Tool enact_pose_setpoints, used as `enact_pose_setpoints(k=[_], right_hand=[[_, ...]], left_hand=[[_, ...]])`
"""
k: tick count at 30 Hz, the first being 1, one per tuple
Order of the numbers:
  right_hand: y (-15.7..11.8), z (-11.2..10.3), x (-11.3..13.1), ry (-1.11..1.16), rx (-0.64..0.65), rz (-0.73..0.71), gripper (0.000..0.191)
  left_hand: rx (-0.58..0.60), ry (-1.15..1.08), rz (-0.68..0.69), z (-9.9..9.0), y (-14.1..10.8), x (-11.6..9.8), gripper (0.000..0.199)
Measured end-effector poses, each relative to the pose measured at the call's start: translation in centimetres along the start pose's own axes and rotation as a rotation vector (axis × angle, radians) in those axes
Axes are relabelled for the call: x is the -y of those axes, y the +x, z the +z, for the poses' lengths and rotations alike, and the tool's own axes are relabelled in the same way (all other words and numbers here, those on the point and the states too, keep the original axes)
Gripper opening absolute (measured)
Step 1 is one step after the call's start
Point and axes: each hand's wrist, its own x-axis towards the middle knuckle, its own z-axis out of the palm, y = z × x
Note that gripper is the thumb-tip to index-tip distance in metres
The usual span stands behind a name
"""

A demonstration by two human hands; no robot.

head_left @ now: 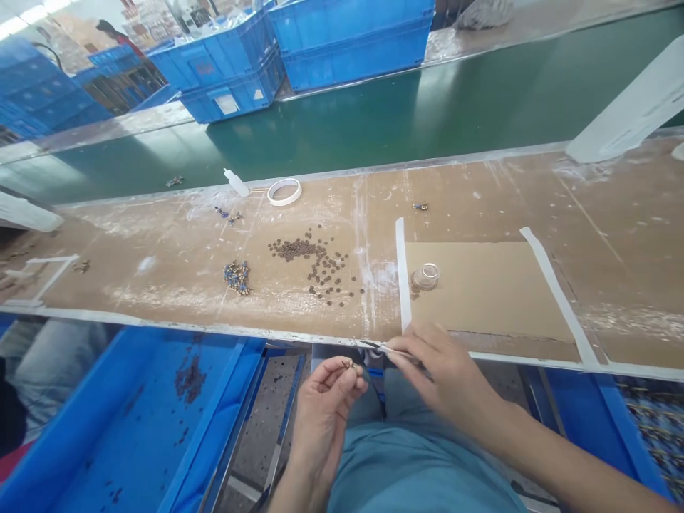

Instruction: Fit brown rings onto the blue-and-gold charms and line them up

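Observation:
My left hand [328, 399] is closed in a pinch on a tiny goldish part [350, 365], held just off the bench's front edge. Its shape is mostly hidden by the fingertips. To the right, my right hand [435, 363] grips a thin pointed tool [382, 348] with a dark tip, aimed left toward the part and apart from it. Beyond my hands, small brown discs [296, 249] lie scattered on the bench [470, 192]. A pile of small blue and gold figures [236, 277] sits to their left. A small clear cup [426, 276] stands on a taped cardboard sheet [491, 285].
A tape roll [284, 192] and a white dropper bottle [236, 183] lie near the green conveyor belt [342, 132]. Blue crates [353, 43] stand behind it. Below the bench are a blue bin [144, 420] at left and a tray of small parts [657, 420] at right.

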Motion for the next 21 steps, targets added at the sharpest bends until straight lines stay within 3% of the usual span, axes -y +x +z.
enact_pose_setpoints(k=[4, 7, 11, 16, 19, 21], right_hand=[[-2.3, -1.4, 0.5, 0.256, 0.003, 0.259, 0.015], [-4.0, -2.5, -0.2, 0.247, -0.185, 0.473, 0.015], [-4.6, -4.4, -3.7, 0.089, -0.452, 0.722, 0.022], [-2.9, -6.1, -9.0, -0.171, -0.542, 0.609, 0.021], [-2.2, -6.0, -10.3, -0.235, -0.536, 0.539, 0.021], [-2.0, -5.7, -10.4, -0.261, -0.524, 0.509, 0.021]], left_hand=[[-0.026, 0.145, 0.109, 0.7, -1.2, -0.6, 0.027], [-0.034, 0.191, 0.161, 1.7, -1.4, -1.3, 0.026], [0.003, 0.292, 0.259, 3.0, -0.8, -2.2, 0.025], [0.048, 0.614, 0.513, 6.4, 1.5, -4.0, 0.022], [0.143, 0.751, 0.676, 9.8, 2.8, -5.2, 0.014], [0.224, 0.836, 0.694, 12.0, 3.6, -5.8, 0.011]])
